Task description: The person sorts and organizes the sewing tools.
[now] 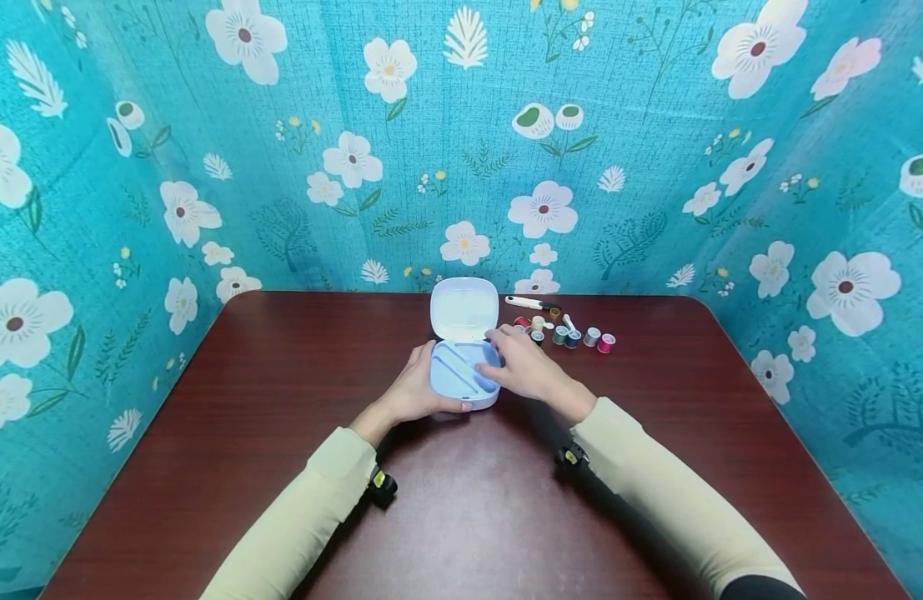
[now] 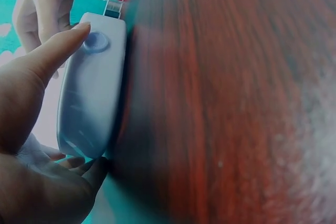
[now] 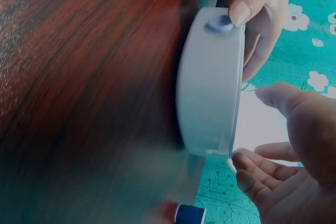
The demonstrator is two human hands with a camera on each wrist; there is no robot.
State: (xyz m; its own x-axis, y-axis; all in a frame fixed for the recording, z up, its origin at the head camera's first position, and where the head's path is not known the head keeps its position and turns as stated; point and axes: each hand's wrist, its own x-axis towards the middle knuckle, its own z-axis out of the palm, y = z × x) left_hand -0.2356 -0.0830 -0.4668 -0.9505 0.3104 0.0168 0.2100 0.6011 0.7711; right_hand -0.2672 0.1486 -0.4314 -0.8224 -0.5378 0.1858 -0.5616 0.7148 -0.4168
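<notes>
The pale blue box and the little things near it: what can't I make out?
Part of the tray in the head view: covered by the right hand.
The tray in both wrist views: hidden by the wall of the box.
The dark blue spool in the right wrist view: cut off by the bottom edge.
The red spool beside it: blurred.

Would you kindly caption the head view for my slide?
Left grip holds an open, rounded, pale blue plastic box, right grip at its right edge, colourful cylindrical thread spools nearby.
</notes>
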